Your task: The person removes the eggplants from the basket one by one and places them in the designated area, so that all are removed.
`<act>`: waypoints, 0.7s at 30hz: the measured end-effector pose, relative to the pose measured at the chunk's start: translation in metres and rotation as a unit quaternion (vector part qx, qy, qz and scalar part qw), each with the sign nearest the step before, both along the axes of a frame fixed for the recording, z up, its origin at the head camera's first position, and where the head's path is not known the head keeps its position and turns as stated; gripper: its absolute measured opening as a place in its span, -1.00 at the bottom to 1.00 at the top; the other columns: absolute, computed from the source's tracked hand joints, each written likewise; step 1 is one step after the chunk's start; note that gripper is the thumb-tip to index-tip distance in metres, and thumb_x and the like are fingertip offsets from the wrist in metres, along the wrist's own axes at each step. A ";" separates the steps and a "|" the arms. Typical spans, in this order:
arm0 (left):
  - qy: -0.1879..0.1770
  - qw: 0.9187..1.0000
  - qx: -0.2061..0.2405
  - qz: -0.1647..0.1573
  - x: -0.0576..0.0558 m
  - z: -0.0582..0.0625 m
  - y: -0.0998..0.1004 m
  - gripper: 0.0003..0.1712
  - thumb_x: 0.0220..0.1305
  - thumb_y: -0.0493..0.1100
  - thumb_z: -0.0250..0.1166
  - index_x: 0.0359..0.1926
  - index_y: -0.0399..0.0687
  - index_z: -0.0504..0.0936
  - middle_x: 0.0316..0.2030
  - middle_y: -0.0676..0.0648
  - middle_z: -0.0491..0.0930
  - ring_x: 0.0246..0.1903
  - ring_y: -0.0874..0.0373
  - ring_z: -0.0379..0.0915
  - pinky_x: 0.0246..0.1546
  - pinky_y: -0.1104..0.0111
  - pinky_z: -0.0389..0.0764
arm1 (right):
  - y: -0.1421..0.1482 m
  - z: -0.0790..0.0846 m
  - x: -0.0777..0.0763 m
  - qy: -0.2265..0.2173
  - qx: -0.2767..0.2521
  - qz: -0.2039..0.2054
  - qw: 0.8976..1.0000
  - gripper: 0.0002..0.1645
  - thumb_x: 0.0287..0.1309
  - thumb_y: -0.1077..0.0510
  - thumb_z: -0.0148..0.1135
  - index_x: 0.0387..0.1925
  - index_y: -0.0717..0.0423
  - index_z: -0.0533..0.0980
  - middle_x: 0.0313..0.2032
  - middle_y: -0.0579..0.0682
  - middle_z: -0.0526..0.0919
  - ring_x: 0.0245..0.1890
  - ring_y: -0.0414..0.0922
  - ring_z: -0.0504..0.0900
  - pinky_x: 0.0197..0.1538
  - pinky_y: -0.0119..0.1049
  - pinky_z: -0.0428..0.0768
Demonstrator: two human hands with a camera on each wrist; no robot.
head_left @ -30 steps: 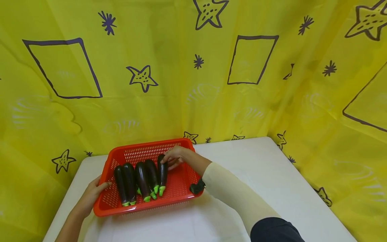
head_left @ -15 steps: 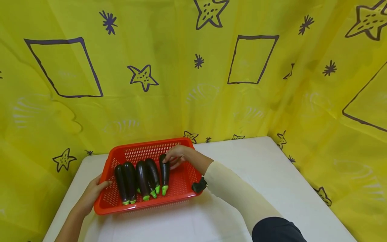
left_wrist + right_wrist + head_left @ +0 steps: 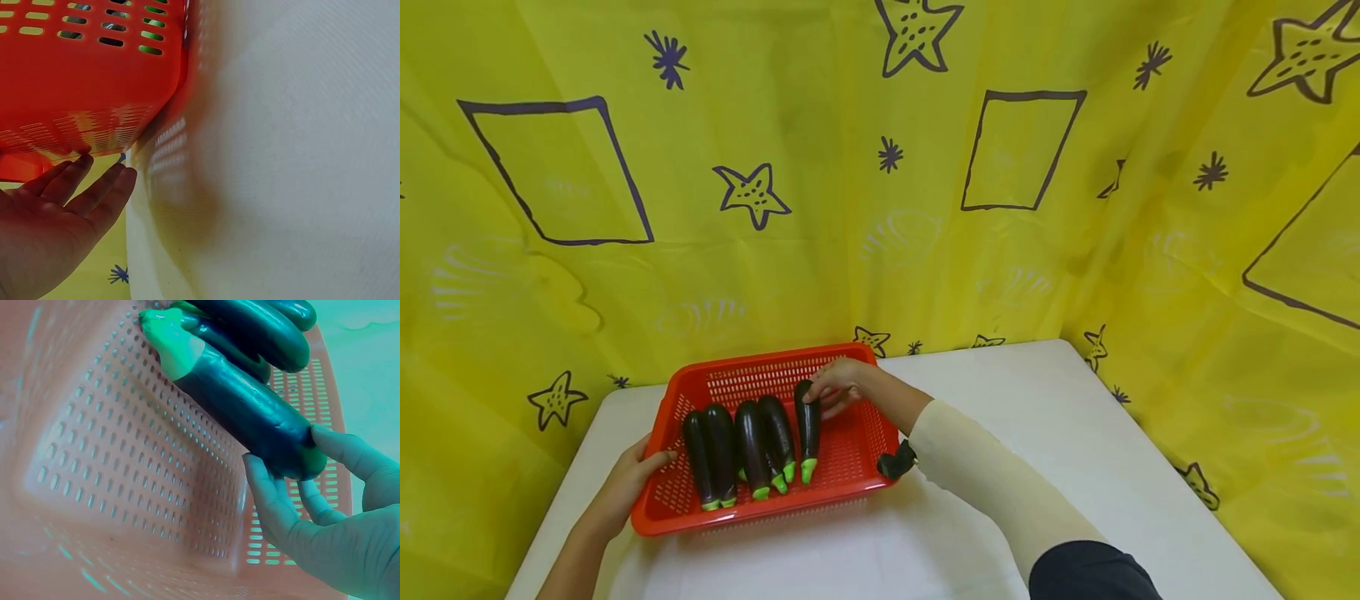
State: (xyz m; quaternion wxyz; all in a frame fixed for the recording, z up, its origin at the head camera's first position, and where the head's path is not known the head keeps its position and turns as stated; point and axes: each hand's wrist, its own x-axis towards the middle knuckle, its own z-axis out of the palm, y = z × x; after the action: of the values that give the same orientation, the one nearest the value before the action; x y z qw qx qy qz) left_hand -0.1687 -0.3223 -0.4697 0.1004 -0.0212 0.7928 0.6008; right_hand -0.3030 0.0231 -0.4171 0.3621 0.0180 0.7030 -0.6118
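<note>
A red plastic basket [image 3: 842, 433] with slotted walls holds several dark purple eggplants [image 3: 748, 442] with green stem ends, lying side by side. My left hand [image 3: 625, 483] holds the basket's left side, thumb over the rim. From the left wrist view, the fingers [image 3: 109, 194] reach along the outside of the slotted wall. Over the basket's right half, my right hand [image 3: 838, 387] pinches the rounded end of one eggplant [image 3: 808, 433], its green end pointing toward me. The right wrist view shows thumb and fingertips on either side of that eggplant [image 3: 244, 406], slightly apart from the others.
The basket sits on a white-covered table [image 3: 1000, 417], toward its back left. Yellow curtains [image 3: 820, 275] with star drawings rise behind and beside the table. A dark strap-like thing [image 3: 897, 460] shows beside the right sleeve at the basket's right corner.
My right hand, pinching the eggplant, has shifted slightly to the right, widening the gap to the other eggplants. The left hand stays on the basket's side.
</note>
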 end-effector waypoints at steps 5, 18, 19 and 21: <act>0.002 1.000 0.006 -0.002 -0.001 -0.001 -0.001 -0.32 0.56 -0.24 -0.03 0.51 -0.57 0.02 0.04 -0.32 0.61 -0.22 0.18 0.67 -0.18 0.25 0.77 | 0.001 0.005 0.000 0.007 0.000 -0.003 1.000 -0.80 0.20 0.43 0.41 -0.20 0.22 0.57 -0.25 0.15 0.68 -0.25 0.06 0.70 0.03 0.12 0.72; -0.014 0.999 0.043 -0.004 0.000 -0.001 0.000 -0.29 0.57 -0.23 -0.04 0.53 -0.56 -0.05 0.00 -0.19 0.63 -0.22 0.16 0.69 -0.17 0.19 0.78 | 0.012 0.015 0.001 0.025 -0.003 0.023 0.999 -0.77 0.26 0.39 0.38 -0.07 0.25 0.57 -0.19 0.13 0.65 -0.18 0.06 0.69 0.03 0.07 0.73; -0.015 0.999 0.046 -0.004 0.000 -0.001 0.000 -0.28 0.58 -0.23 -0.05 0.54 -0.55 -0.07 0.00 -0.18 0.63 -0.22 0.16 0.69 -0.17 0.18 0.78 | 0.014 0.016 0.000 0.026 -0.002 0.024 0.999 -0.78 0.26 0.39 0.38 -0.08 0.24 0.57 -0.19 0.13 0.65 -0.16 0.07 0.68 0.03 0.06 0.73; -0.017 0.999 0.051 -0.007 0.000 -0.002 0.000 -0.28 0.58 -0.23 -0.06 0.55 -0.54 -0.09 0.02 -0.17 0.62 -0.21 0.17 0.70 -0.16 0.17 0.78 | 0.017 0.017 0.000 0.029 -0.002 0.022 0.999 -0.78 0.26 0.38 0.38 -0.08 0.24 0.57 -0.18 0.13 0.64 -0.13 0.09 0.67 0.04 0.07 0.73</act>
State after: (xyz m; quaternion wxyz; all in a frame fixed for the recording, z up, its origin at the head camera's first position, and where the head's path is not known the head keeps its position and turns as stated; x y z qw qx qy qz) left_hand -0.1689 -0.3226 -0.4713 0.1189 -0.0208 0.7597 0.6389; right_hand -0.3029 0.0397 -0.4000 0.3552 -0.0157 0.7124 -0.6050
